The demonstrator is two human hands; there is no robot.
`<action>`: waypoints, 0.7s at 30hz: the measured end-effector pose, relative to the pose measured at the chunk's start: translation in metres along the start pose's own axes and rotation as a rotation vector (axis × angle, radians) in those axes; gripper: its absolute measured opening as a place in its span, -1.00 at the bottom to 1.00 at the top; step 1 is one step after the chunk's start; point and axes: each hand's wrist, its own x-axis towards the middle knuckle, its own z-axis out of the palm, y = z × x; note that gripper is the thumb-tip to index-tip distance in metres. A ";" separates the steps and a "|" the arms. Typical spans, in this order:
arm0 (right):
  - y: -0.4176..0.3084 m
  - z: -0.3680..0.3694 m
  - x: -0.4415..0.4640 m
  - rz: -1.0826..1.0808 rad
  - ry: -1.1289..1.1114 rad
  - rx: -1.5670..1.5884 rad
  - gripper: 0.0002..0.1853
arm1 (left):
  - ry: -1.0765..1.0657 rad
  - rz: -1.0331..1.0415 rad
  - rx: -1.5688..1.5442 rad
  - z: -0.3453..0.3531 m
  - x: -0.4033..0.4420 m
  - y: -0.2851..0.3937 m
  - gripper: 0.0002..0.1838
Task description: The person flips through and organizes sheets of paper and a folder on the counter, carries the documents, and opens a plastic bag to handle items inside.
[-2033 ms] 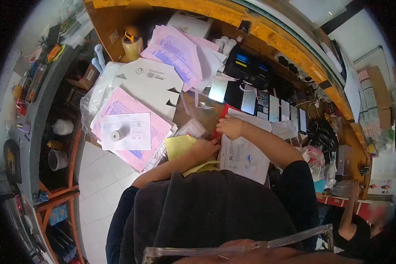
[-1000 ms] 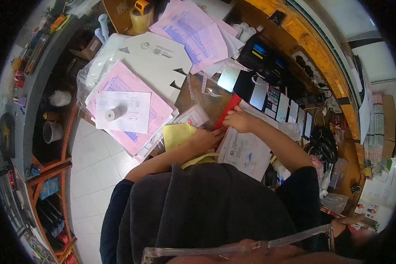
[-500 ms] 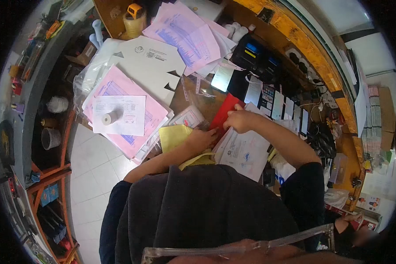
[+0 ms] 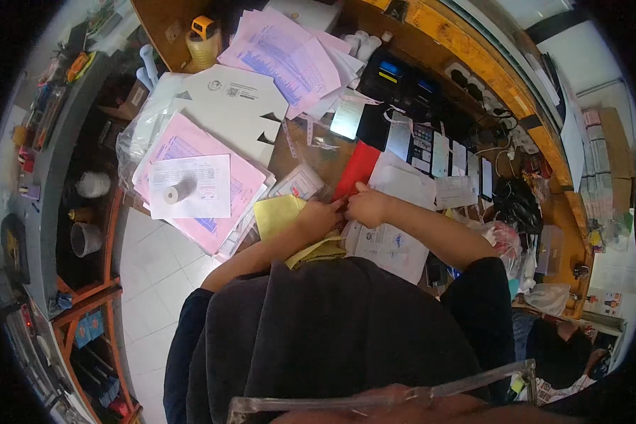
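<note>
My left hand [image 4: 318,218] has its fingers bent over the lower end of a flat red folder-like item [image 4: 359,168]. My right hand [image 4: 367,207] is closed against its lower right side, close to the left fingertips. What the fingers pinch there is hidden. Yellow paper [image 4: 274,215] lies under and beside my left wrist. Below my right hand spread white sheets with blue stamps [image 4: 392,247]. Another white sheet [image 4: 401,180] lies just above that hand. Behind my left hand is a small white packet with red print [image 4: 301,182].
On the left, pink printed forms [image 4: 180,141] carry a white sheet with a paper roll [image 4: 172,193]. A flat white carton [image 4: 242,99] lies behind them. Phones [image 4: 420,148] and a black machine [image 4: 392,78] stand back right. Another person [image 4: 558,350] is at lower right.
My right hand has moved down the red item toward my left hand, leaving its upper part uncovered. A white sheet now lies flatter beside it. The view has shifted slightly.
</note>
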 end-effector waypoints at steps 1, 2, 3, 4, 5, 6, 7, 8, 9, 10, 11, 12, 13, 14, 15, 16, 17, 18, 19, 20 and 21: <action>0.000 -0.001 -0.001 0.003 0.003 -0.001 -0.75 | -0.026 -0.047 -0.063 -0.004 0.000 0.001 -0.73; 0.001 -0.002 -0.002 -0.002 0.015 0.047 -0.77 | -0.051 -0.093 -0.127 -0.007 0.000 0.002 -0.73; 0.002 -0.004 -0.003 -0.006 0.028 0.095 -0.79 | -0.051 -0.091 -0.122 -0.007 0.000 0.002 -0.73; 0.003 -0.005 -0.005 -0.002 0.032 0.093 -0.79 | -0.065 -0.059 -0.041 -0.007 0.000 0.002 -0.72; 0.004 -0.006 -0.007 -0.016 0.053 0.134 -0.79 | -0.079 -0.028 0.039 -0.006 0.001 0.002 -0.71; 0.006 -0.007 -0.009 -0.031 0.074 0.175 -0.79 | -0.078 -0.028 0.043 0.001 0.001 0.000 -0.71; 0.009 -0.008 -0.009 -0.030 0.077 0.173 -0.79 | -0.004 0.011 0.032 0.010 0.001 -0.003 -0.71; 0.011 -0.008 -0.010 -0.026 0.067 0.199 -0.77 | 0.068 0.050 0.020 0.020 0.001 -0.005 -0.70; 0.011 -0.007 -0.011 -0.023 0.057 0.226 -0.75 | 0.065 0.050 0.020 0.013 0.000 -0.003 -0.70; 0.012 -0.007 -0.012 -0.024 0.059 0.227 -0.75 | 0.006 0.040 0.007 0.005 0.000 -0.001 -0.70; 0.012 -0.007 -0.013 -0.039 0.085 0.234 -0.74 | -0.053 0.028 -0.005 -0.002 0.000 0.000 -0.69; 0.013 -0.008 -0.013 -0.054 0.110 0.241 -0.73 | -0.054 0.025 -0.004 -0.003 0.000 0.001 -0.69; 0.013 -0.007 -0.011 -0.057 0.110 0.240 -0.73 | -0.050 0.005 0.009 -0.003 0.000 0.002 -0.70; 0.013 -0.006 -0.010 -0.045 0.093 0.225 -0.73 | -0.047 -0.015 0.021 -0.003 0.000 0.003 -0.71; 0.012 -0.005 -0.008 -0.034 0.077 0.212 -0.73 | -0.050 -0.018 0.019 0.001 0.000 0.003 -0.71; 0.011 -0.004 -0.008 -0.037 0.076 0.213 -0.73 | -0.034 -0.017 -0.028 0.005 0.001 0.003 -0.73; 0.010 -0.003 -0.009 -0.040 0.090 0.219 -0.73 | -0.015 -0.016 -0.076 0.008 0.002 0.003 -0.76; 0.010 -0.007 -0.011 -0.044 0.103 0.225 -0.74 | -0.013 -0.021 -0.079 0.005 0.002 0.003 -0.76; 0.010 -0.010 -0.013 -0.048 0.099 0.226 -0.74 | -0.011 -0.010 -0.158 0.002 0.001 0.004 -0.78; 0.010 -0.012 -0.015 -0.027 0.110 0.213 -0.74 | -0.012 0.004 -0.239 0.000 0.001 0.005 -0.80; 0.009 -0.012 -0.016 -0.005 0.120 0.203 -0.75 | -0.017 0.004 -0.246 -0.002 0.001 0.006 -0.80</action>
